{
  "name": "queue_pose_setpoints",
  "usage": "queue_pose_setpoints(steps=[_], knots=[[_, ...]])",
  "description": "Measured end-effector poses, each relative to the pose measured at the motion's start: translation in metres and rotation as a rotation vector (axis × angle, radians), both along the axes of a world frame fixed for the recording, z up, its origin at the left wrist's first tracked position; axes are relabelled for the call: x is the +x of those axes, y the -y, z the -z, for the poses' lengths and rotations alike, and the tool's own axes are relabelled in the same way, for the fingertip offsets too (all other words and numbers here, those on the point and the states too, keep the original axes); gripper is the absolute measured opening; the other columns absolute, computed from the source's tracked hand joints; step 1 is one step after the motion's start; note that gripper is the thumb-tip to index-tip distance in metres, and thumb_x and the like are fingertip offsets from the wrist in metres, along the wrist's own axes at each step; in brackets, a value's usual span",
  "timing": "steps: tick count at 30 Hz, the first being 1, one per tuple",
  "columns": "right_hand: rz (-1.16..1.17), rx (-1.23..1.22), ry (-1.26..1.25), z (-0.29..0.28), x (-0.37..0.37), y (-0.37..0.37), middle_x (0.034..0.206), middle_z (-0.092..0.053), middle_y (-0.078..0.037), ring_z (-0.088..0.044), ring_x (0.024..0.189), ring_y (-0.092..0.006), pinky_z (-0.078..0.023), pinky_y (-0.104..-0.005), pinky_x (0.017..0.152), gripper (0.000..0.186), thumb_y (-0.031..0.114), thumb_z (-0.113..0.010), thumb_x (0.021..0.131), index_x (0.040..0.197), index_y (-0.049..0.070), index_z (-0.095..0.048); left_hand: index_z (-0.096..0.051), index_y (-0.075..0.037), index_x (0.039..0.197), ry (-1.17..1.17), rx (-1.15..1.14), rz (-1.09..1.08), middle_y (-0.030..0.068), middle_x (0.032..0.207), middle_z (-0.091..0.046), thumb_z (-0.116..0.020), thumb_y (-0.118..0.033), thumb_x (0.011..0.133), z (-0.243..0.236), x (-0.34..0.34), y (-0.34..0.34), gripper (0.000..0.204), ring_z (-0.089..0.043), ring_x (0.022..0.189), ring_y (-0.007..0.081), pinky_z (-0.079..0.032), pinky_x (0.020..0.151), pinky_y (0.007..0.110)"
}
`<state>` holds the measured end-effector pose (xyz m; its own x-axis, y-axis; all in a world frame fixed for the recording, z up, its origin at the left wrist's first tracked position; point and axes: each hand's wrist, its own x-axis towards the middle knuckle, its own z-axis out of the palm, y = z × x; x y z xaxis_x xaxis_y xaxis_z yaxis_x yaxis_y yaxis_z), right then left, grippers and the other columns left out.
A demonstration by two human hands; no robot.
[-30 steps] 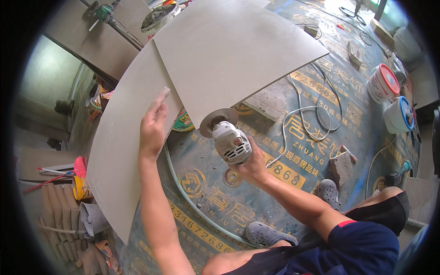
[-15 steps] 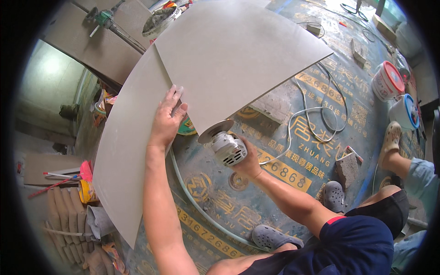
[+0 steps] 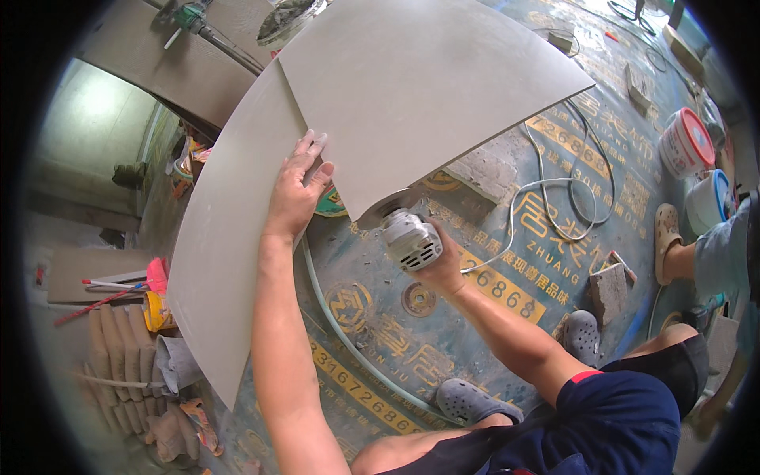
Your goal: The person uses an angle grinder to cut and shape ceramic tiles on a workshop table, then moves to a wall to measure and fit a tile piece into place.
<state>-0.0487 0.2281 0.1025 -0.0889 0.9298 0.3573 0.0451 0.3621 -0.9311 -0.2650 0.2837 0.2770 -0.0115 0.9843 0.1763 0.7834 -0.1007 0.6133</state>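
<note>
My left hand lies on the large pale grey tile, its fingers stretched out and touching the edge of a second grey tile that overlaps it. My right hand is wrapped round a grey-white angle grinder. The grinder's thin disc meets the near corner of the upper tile; part of the disc is hard to make out against the tile edge. Both tiles sit above the printed green floor covering.
Under the upper tile's right edge is a dusty block. A pale cable loops over the floor covering, and a hose curves nearby. Buckets with a red lid and a blue rim stand right, beside another person's foot.
The grinder has moved slightly away from me along the upper tile's corner, and its disc has tilted. My left hand stays on the tiles. The whole view has shifted a little.
</note>
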Motion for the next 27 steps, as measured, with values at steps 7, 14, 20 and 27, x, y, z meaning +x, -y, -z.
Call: queue_pose_setpoints(steps=[7,14,20,27], knots=[[-0.016,-0.078,-0.039,0.004,-0.004,0.002,0.107,-0.064,-0.016,-0.064,0.100,-0.0333,-0.051,-0.0397,0.086,0.077,0.024,-0.090,0.056,0.122,0.008,-0.054,-0.049,-0.010,0.140,0.197,-0.081,-0.017,0.0089,0.154,-0.035,-0.055,-0.020,0.098,-0.005,0.007,0.003,0.044,-0.034,0.141,0.0242,-0.030,0.114,0.035],[-0.011,-0.096,-0.080,-0.001,0.011,-0.002,0.109,-0.066,-0.016,-0.065,0.101,-0.0332,-0.051,-0.0394,0.087,0.077,0.023,-0.089,0.058,0.124,0.007,-0.054,-0.049,-0.011,0.141,0.081,-0.072,-0.011,0.0087,0.154,-0.034,-0.056,-0.025,0.098,-0.007,0.012,0.003,0.046,-0.034,0.141,0.0244,-0.029,0.115,0.037],[-0.012,-0.064,-0.099,-0.009,0.015,-0.006,0.104,-0.067,-0.015,-0.066,0.096,-0.0314,-0.052,-0.0376,0.084,0.073,0.020,-0.088,0.059,0.121,0.006,-0.053,-0.049,-0.011,0.141,-0.008,-0.041,0.007,0.0088,0.154,-0.035,-0.056,-0.027,0.098,-0.004,0.000,0.003,0.047,-0.034,0.141,0.0244,-0.029,0.115,0.037],[-0.029,-0.081,-0.115,-0.001,0.020,-0.002,0.102,-0.067,-0.013,-0.067,0.092,-0.0257,-0.052,-0.0348,0.081,0.068,0.020,-0.088,0.061,0.119,0.006,-0.054,-0.049,-0.010,0.141,0.060,-0.060,-0.013,0.0102,0.154,-0.035,-0.057,-0.028,0.098,-0.006,0.005,0.003,0.047,-0.035,0.140,0.0247,-0.029,0.114,0.037]])
